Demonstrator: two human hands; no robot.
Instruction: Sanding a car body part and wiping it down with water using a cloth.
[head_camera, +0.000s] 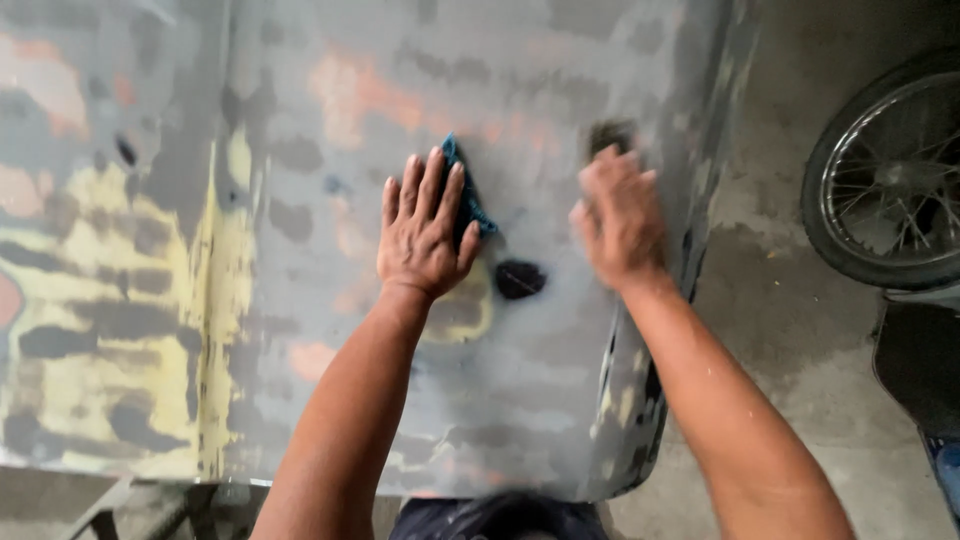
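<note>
A large sanded metal body panel (300, 330), patched grey, yellow and pink, fills most of the head view. My left hand (422, 225) lies flat on it with fingers spread, pressing down a blue cloth (468, 195) that sticks out past the fingers. My right hand (618, 215) is blurred near the panel's right edge, fingers curled over a dark pad (610, 135) that shows just beyond the fingertips. A dark round spot (520, 279) sits on the panel between my two wrists.
A spoked motorcycle wheel (885, 180) stands on the concrete floor (790, 330) at the right. A dark part of the same vehicle lies below the wheel at the right edge. A metal stand (110, 505) shows under the panel's near left edge.
</note>
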